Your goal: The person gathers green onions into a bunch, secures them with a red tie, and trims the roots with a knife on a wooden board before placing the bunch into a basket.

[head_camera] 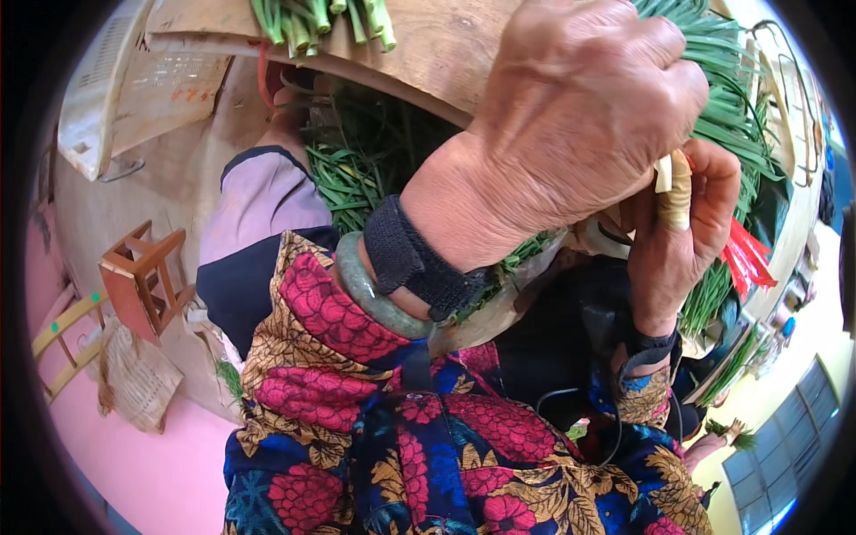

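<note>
My left hand (588, 114), with a dark wrist strap (414, 257) and a green stone bangle (374, 294), is raised over the board's edge with its fingers curled. Those fingertips are hidden behind its back. Close against it is my right hand (675, 247), fingers bent, one wrapped in yellowish tape (675, 200). A bit of red shows between the right fingers, but what the hands grip is hidden. Red plastic strips (742, 257) stick out beside the right hand. Past the hands lies a heap of long green leafy stalks (729, 100), seemingly garlic chives.
Cut stalk ends (321, 23) lie on the wooden board (428, 60). Loose green leaves (348, 187) lie below it. At left are a small wooden stool (144, 274) and a woven sack (140, 381). Another person's hand (735, 428) holds greens at lower right.
</note>
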`<state>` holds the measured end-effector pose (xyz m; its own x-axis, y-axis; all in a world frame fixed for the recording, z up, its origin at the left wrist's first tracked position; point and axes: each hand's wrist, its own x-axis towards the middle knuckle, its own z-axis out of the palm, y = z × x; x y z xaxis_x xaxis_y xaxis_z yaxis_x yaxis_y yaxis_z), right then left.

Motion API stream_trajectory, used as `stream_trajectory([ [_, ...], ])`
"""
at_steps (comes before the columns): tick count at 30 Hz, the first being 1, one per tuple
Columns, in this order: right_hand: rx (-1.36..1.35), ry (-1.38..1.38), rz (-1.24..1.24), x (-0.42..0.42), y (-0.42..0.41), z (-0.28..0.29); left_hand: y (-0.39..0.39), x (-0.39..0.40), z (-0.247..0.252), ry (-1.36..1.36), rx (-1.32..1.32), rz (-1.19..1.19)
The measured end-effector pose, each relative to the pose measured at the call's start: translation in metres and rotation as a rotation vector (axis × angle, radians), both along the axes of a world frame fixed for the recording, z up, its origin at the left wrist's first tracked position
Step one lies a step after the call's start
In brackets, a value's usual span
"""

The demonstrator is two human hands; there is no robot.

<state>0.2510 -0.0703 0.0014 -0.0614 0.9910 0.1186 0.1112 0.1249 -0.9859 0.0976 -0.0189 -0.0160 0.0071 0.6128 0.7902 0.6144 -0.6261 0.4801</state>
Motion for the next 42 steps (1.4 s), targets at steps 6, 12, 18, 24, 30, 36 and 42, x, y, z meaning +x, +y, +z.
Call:
stream_trajectory([
  [6,-0.071,0.096,0.012,0.007,0.000,-0.004,0.001,0.010,-0.004,-0.079,-0.092,-0.005],
  [12,-0.076,0.113,0.006,0.007,-0.002,-0.004,0.000,0.002,0.001,-0.050,-0.062,-0.079],
  [18,0.006,0.065,0.027,0.008,0.004,-0.003,0.001,-0.001,0.007,0.041,-0.059,-0.117],
  [24,0.071,-0.014,-0.027,-0.003,0.016,-0.016,-0.002,-0.009,0.011,0.167,-0.283,-0.110],
  [30,0.054,0.091,-0.109,-0.008,0.010,-0.006,0.000,-0.004,0.036,0.344,-0.283,-0.166],
  [36,0.044,0.140,-0.190,-0.008,0.011,-0.012,0.008,0.018,0.056,0.552,-0.347,-0.165],
  [42,-0.044,0.302,-0.188,-0.023,0.009,-0.018,0.016,0.004,0.039,0.057,-0.745,-0.363],
])
